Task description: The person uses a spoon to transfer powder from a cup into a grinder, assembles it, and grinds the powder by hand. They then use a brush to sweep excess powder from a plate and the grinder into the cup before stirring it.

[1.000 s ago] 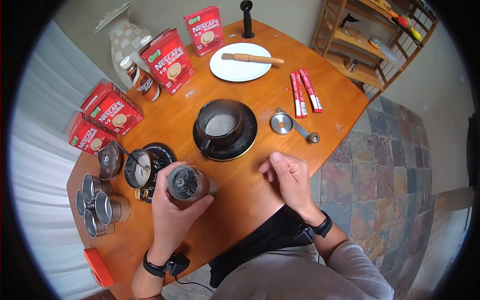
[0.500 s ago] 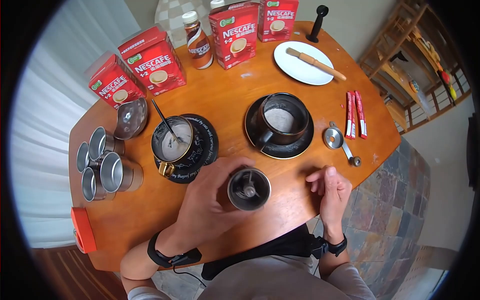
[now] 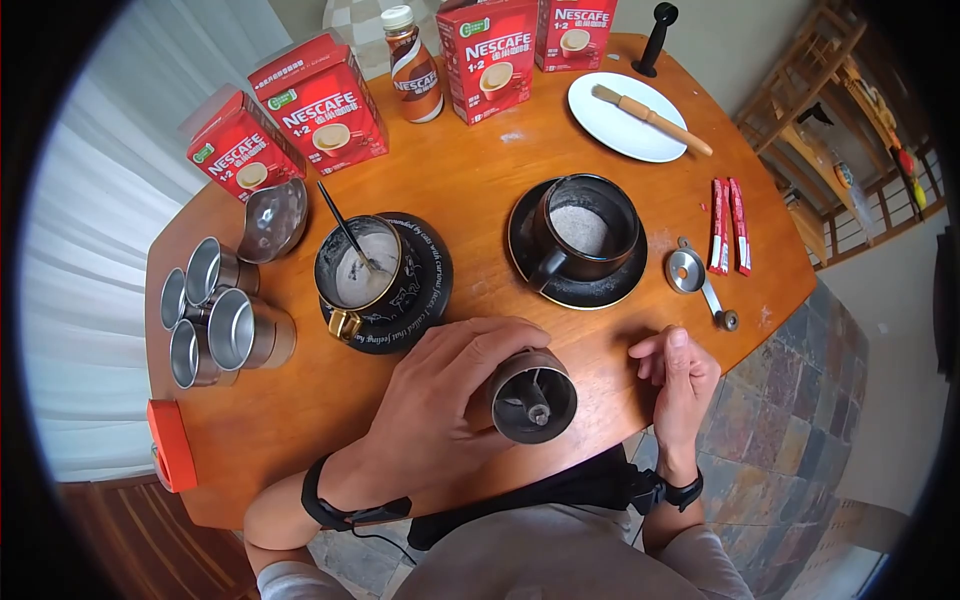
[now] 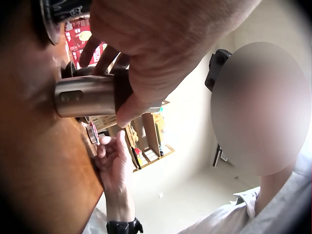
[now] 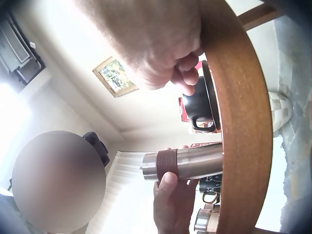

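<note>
My left hand (image 3: pixel 430 400) grips a steel hand coffee grinder (image 3: pixel 535 400), its fingers and thumb round the brown ribbed band (image 5: pixel 167 164). The grinder's top is uncovered, showing the shaft inside, and its base meets the table in the right wrist view. My right hand (image 3: pixel 688 385) holds nothing; its fingers hang loosely curled by the front edge. Beyond it lies the crank lid (image 3: pixel 686 270), off the grinder. A black cup (image 3: pixel 575 265) with greyish contents stands on a black saucer (image 3: pixel 590 297). Left of it, a gold-handled cup (image 3: pixel 358 270) holds a thin stirrer (image 3: pixel 340 220).
Several steel cups (image 3: pixel 232 335) and a clear bowl (image 3: pixel 272 222) stand at the left. Red Nescafe boxes (image 3: pixel 325 115) and a bottle (image 3: pixel 413 75) line the back. A brush (image 3: pixel 650 117) lies on a white plate (image 3: pixel 620 140). Two red sachets (image 3: pixel 720 225) lie right.
The head view has swung left, so the table shifts right. My left hand has brought the grinder closer to the front edge, away from the black cup. My right hand has barely moved.
</note>
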Demonstrator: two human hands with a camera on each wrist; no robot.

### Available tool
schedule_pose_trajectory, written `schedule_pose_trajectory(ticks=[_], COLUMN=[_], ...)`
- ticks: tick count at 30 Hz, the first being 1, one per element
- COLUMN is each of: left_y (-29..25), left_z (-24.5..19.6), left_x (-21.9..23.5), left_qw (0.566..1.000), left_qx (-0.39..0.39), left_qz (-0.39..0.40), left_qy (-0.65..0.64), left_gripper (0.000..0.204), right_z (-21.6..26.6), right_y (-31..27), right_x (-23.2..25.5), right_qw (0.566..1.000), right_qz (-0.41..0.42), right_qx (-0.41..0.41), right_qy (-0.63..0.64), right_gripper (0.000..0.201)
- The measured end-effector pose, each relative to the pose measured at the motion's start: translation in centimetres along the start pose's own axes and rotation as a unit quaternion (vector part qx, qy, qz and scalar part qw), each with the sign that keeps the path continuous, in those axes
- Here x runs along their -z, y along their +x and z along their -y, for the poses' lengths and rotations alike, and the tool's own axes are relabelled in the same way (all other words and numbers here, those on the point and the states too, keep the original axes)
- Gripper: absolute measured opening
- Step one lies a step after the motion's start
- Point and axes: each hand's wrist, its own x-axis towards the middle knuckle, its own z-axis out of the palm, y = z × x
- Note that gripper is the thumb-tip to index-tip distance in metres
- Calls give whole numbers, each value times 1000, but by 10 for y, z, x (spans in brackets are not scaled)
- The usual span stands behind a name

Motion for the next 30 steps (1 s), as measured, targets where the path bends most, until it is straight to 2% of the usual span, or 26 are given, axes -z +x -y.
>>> schedule_pose_trajectory(ticks=[9, 12, 15, 18, 19, 22, 27, 30], left_y=[2, 4, 3, 4, 4, 5, 2, -4], left_z=[2, -1, -3, -1, 3, 0, -1, -10], left_x=[2, 7, 9, 9, 10, 11, 18, 37], left_qw=[998, 999, 994, 982, 979, 982, 974, 996], left_qx=[-35, -15, 92, 150, 156, 148, 151, 63], left_qz=[-17, 5, 6, -33, -18, -24, 0, -67], left_qy=[42, 38, -55, -113, -133, -118, -167, -7], left_gripper=[64, 64, 66, 69, 69, 66, 90, 88], right_z=[-1, -1, -1, -4, -5, -4, -4, -2], right_y=[1, 1, 1, 1, 1, 2, 1, 1], right_x=[1, 1, -1, 0, 0, 0, -3, -3], right_qw=[1000, 1000, 1000, 1000, 1000, 999, 999, 999], right_qz=[3, 2, -2, -7, -8, -9, -15, -4], right_qx=[0, 0, 2, 8, 10, 13, 15, 13], right_qy=[-2, 2, -1, -3, -6, -28, -46, -34], right_gripper=[54, 54, 54, 54, 55, 56, 59, 51])
